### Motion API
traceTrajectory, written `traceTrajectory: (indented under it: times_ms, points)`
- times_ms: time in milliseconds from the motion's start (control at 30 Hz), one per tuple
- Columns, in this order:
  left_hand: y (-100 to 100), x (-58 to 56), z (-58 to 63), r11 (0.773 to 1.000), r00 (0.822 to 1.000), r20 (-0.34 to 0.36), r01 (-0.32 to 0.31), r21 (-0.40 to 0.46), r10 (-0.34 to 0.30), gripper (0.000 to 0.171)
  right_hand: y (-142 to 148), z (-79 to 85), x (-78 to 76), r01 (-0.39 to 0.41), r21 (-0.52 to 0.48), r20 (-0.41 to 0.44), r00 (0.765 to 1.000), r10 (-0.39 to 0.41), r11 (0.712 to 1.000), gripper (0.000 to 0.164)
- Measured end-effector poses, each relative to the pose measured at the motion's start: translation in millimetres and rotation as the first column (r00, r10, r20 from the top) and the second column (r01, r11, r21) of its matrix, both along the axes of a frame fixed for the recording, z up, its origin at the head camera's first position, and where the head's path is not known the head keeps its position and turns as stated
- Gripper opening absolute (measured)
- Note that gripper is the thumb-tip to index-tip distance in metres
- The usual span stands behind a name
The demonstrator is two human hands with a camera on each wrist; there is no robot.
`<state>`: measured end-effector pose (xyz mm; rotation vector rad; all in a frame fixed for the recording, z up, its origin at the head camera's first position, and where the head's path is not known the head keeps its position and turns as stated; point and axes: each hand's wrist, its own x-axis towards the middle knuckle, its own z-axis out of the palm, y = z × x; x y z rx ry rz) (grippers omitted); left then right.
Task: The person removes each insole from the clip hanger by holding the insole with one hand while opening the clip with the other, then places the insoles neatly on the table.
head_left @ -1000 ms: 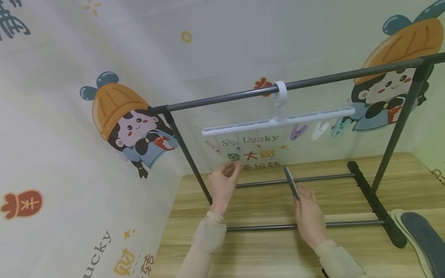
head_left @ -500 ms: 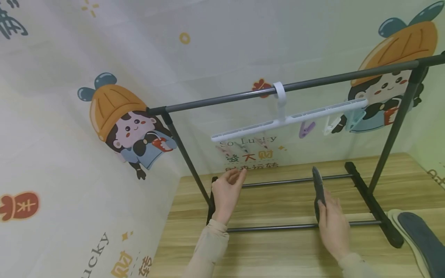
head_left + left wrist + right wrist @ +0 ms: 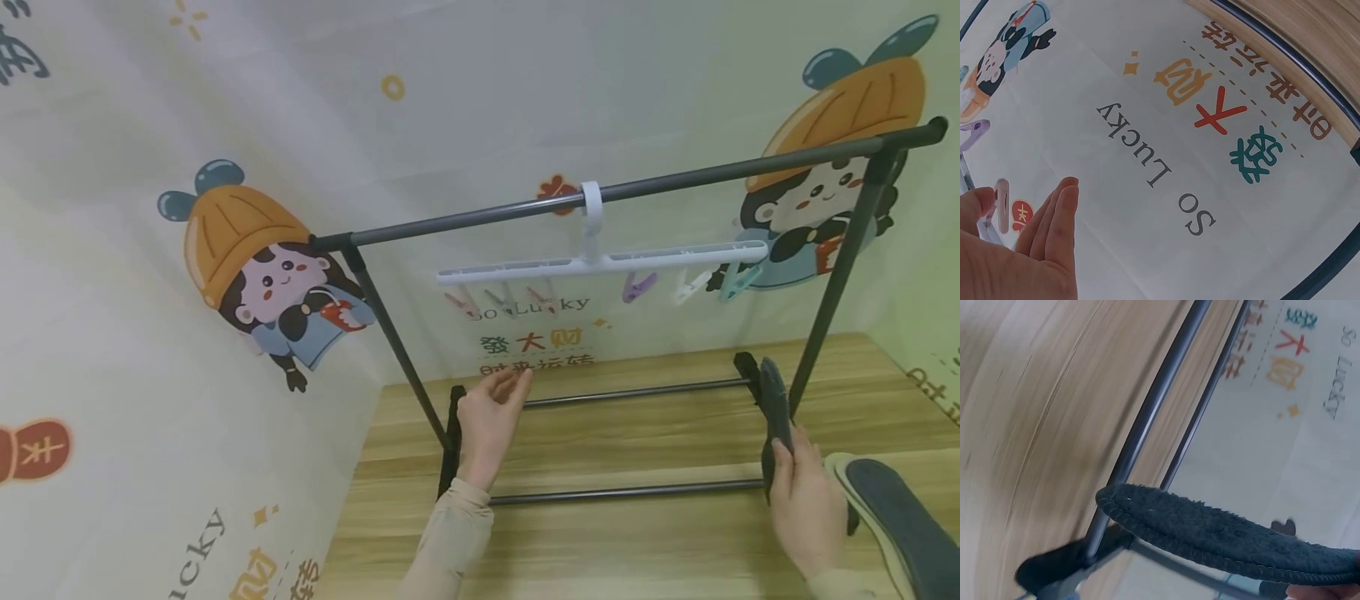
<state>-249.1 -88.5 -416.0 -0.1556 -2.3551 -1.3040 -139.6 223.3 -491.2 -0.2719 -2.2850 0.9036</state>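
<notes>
My right hand (image 3: 810, 508) grips a dark grey insole (image 3: 776, 408) near the right foot of the rack. In the right wrist view the insole (image 3: 1210, 534) shows a fleecy face and a stitched edge. My left hand (image 3: 489, 421) is raised inside the rack's left side, below the hanger. Its thumb and fingers stand apart in the left wrist view, with nothing held between them. Above both hands, a white clip hanger (image 3: 525, 270) hooks over the top bar. Pink and grey clips dangle on its left, a purple clip (image 3: 640, 287), white clip (image 3: 693, 287) and teal clip (image 3: 741, 283) on its right.
A black metal rack (image 3: 465, 218) stands on the wood-grain table (image 3: 600, 550), with two low crossbars between its feet. More insoles (image 3: 892, 508), one dark over a pale one, lie at the right. A printed cloth (image 3: 465, 125) covers the wall behind.
My right hand has carried the insole to the right, away from the hanger's middle. The hanger has swung and tilted, then come nearly level. My left hand has barely moved.
</notes>
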Motion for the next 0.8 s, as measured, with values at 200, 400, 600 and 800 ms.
traceTrajectory:
  times_ms: [200,400,600,800]
  points:
    - [0,0.0,0.8,1.0,1.0,-0.006,0.006,0.005,-0.006,0.052,16,0.7,3.3,0.057,-0.018,0.036,0.998,-0.057,0.998,0.041]
    - [1,-0.1,-0.2,1.0,1.0,-0.01,0.017,0.02,-0.017,0.051,33,3.4,9.4,0.146,-0.002,0.089,0.985,-0.145,0.989,0.044]
    - [0,3.5,-0.7,1.0,1.0,-0.019,0.019,0.023,-0.019,0.05,63,6.7,18.0,0.21,-0.035,0.202,0.959,-0.199,0.977,0.037]
    - [-1,3.8,-1.0,1.0,1.0,-0.028,0.01,0.019,-0.01,0.048,78,6.1,23.8,0.215,-0.162,0.011,0.976,-0.216,0.963,0.036]
